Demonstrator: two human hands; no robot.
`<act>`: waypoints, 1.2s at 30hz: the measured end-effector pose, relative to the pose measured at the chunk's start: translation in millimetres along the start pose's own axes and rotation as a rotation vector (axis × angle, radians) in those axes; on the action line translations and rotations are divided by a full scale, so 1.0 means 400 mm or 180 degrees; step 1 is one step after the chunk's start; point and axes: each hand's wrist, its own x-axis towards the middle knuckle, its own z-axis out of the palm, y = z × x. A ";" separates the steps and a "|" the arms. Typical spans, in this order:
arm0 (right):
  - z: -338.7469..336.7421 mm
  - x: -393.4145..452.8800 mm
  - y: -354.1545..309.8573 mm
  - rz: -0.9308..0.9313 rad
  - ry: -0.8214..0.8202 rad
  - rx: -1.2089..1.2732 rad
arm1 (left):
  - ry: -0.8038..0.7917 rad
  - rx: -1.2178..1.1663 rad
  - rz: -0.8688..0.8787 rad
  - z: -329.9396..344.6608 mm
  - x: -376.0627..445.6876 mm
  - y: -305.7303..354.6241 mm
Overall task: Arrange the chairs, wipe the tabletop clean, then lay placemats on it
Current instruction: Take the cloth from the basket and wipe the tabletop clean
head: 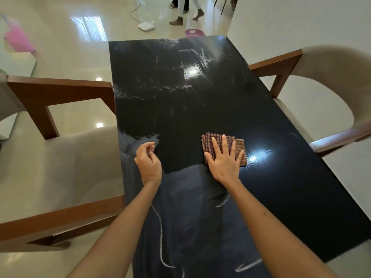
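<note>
A glossy black tabletop point(200, 101) runs away from me, with whitish smears at its far end and along its left edge. A folded brown checked cloth point(239, 146) lies on it near the middle. My right hand point(222, 159) presses flat on the cloth with fingers spread. My left hand point(148, 159) hovers over the table's left edge, fingers loosely curled and holding nothing. A beige chair with wooden arms point(60, 157) stands at the left side. A matching chair point(325, 93) stands at the right side.
Shiny cream floor surrounds the table. Beyond the far end stand people's legs point(184, 11), a white device with a cable point(146, 26) and a purple object point(193, 33). A pink item point(18, 39) lies far left. A white wall point(291, 23) sits behind the right chair.
</note>
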 end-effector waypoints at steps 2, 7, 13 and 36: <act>0.006 -0.016 -0.026 -0.0174 0.0014 -0.0023 | -0.0027 -0.0107 -0.0034 -0.003 0.002 0.004; 0.047 -0.141 -0.139 -0.0999 -0.0018 -0.0084 | -0.0121 -0.0600 -0.0423 -0.021 0.012 0.033; 0.063 -0.232 -0.172 -0.1451 -0.0144 -0.0234 | -0.0466 -0.0819 -0.0672 -0.054 0.031 0.029; 0.041 -0.318 -0.091 -0.0501 -0.0255 -0.0143 | -0.1845 0.1169 0.0613 -0.197 -0.036 0.021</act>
